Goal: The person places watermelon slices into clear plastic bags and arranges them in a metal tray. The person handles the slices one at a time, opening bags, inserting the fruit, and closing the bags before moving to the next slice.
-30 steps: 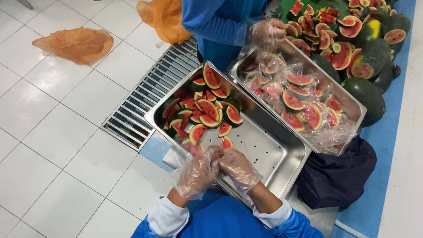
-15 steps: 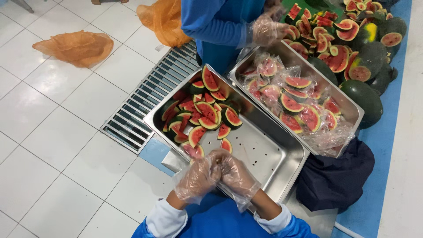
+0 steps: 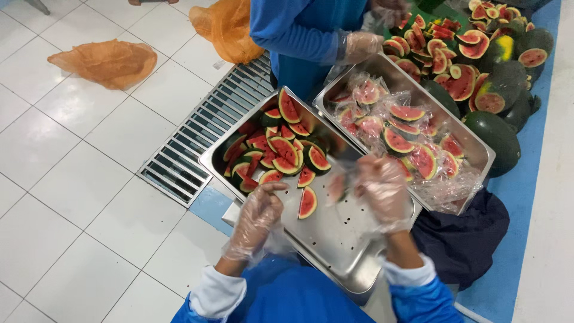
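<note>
Once joined at the near rim of the steel tray (image 3: 353, 251), now parted and further over it. Far left on the white floor: an orange net bag (image 3: 104, 60), then a drain grate (image 3: 197, 137). Left hand (image 3: 256, 218), gloved, palm down, fingers loosely curled and gripping nothing, fingertips just beside the pile of cut watermelon slices (image 3: 275, 149). Next, a loose slice (image 3: 308, 202) lying alone on the tray bottom. Right hand (image 3: 382, 191), raised, blurred, seemingly pinching a thin clear bag (image 3: 338, 186) with a red slice inside. Beyond, a second tray (image 3: 478, 152) of bagged slices, a co-worker's gloved hand (image 3: 362, 46) and whole watermelons (image 3: 496, 134).
</note>
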